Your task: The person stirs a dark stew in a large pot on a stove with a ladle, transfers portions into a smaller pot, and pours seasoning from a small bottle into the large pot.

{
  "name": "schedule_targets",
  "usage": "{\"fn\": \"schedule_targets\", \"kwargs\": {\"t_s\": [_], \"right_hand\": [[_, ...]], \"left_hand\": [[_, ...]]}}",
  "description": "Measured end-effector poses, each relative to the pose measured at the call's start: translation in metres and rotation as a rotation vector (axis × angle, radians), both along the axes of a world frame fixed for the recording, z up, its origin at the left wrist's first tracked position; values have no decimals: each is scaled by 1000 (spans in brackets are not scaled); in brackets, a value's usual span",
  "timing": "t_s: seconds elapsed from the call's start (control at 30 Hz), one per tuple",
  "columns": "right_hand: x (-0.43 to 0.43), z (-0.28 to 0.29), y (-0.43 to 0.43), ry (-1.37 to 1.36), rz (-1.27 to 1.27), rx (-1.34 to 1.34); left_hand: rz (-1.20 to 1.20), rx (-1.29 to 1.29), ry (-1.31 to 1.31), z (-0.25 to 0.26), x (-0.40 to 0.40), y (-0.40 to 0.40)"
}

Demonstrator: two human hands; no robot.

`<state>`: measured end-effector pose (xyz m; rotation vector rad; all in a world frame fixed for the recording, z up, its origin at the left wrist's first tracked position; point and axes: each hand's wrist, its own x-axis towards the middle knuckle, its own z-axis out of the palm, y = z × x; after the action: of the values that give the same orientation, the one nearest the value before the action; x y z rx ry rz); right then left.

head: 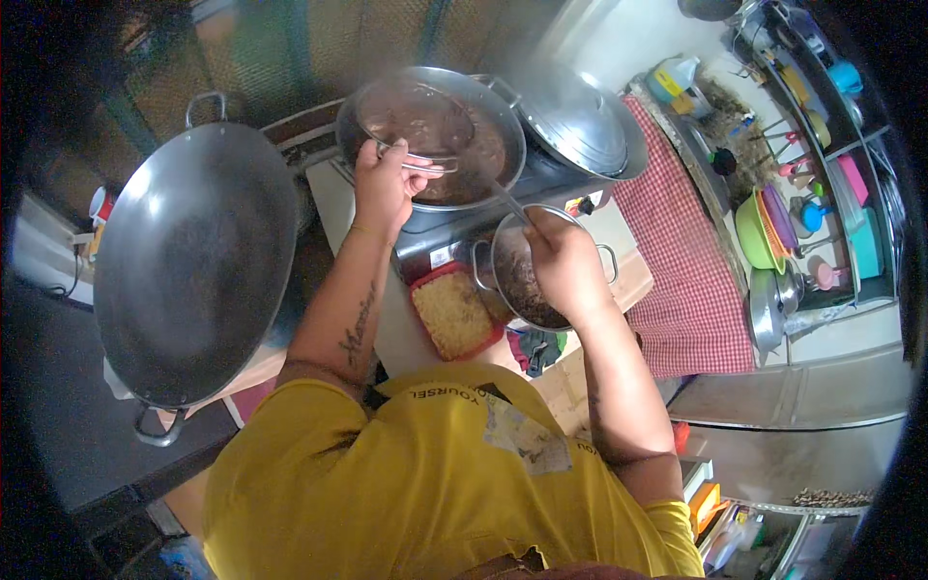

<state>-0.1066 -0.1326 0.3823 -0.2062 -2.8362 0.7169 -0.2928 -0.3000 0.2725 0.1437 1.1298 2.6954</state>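
My left hand [384, 185] grips the metal loop handle of a round, see-through utensil [417, 119], perhaps a strainer. Its bowl lies over the wide metal pot [516, 163], which holds brown liquid and gives off steam. In my right hand [569, 268] is the metal handle of a long utensil [511, 203] that slants into the same pot; its far end is hidden. Below that hand, a smaller two-handled pot [513, 268] contains dark brown food. A red tray [499, 335] filled with a pale yellowish, crumbly-looking food sits between my forearms.
A large wok [196, 261] stands tilted at the left. The wide pot rests on a black stove [428, 239], beside a lidded pot [580, 134]. Red checked cloth [689, 290] covers a surface at the right. Farther right, a rack [859, 210] holds bowls and utensils.
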Motion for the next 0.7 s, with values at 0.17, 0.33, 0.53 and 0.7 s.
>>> {"fn": "schedule_targets", "kwargs": {"t_s": [0.17,0.33,0.53,0.7], "right_hand": [[8,25,-15,16,-2,50],[11,42,-22,139,13,205],[6,39,-15,154,-38,316],[-4,21,-7,48,-123,422]], "left_hand": [[18,8,9,-2,-2,-4],[22,26,-22,5,1,-3],[20,6,-47,4,3,-4],[14,29,-6,2,5,-2]]}}
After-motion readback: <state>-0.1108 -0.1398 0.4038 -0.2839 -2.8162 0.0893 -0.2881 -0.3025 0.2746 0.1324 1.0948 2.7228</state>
